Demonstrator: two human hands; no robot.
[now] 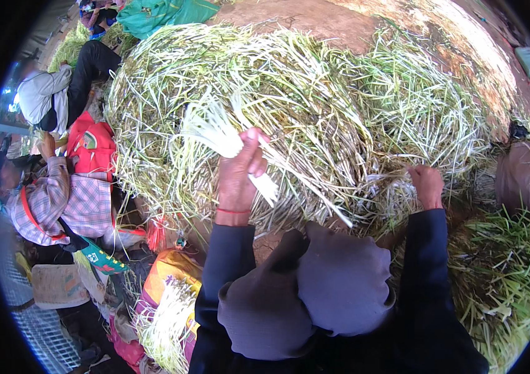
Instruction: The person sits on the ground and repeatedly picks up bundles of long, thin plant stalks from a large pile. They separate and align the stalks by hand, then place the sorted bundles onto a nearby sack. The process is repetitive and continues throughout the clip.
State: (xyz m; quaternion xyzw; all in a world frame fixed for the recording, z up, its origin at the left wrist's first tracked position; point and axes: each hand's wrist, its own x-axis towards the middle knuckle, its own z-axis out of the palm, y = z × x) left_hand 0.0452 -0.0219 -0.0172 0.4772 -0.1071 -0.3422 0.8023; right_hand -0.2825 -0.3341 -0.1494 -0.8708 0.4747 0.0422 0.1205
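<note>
My left hand (244,175) is closed around a small bundle of pale leafy stalks (215,128). Their loose ends fan out to the upper left, and the even, pale butts (265,189) stick out below my fist. A single long stalk (307,180) slants from beside this hand down to the right. At the right edge of the heap, my right hand (426,187) has its fingers pinched together on thin withered strands (386,176). Before me spreads a large heap of long green and whitish stalks (255,89), with dry brown ones mixed in.
My bent knees (302,290) rise between my arms. More green leaves (503,276) lie at right, and a pile of pale stalks (169,318) rests on yellow cloth at left. Co-workers sit along the left, one in a checked shirt (87,196). A green sack (162,16) lies behind.
</note>
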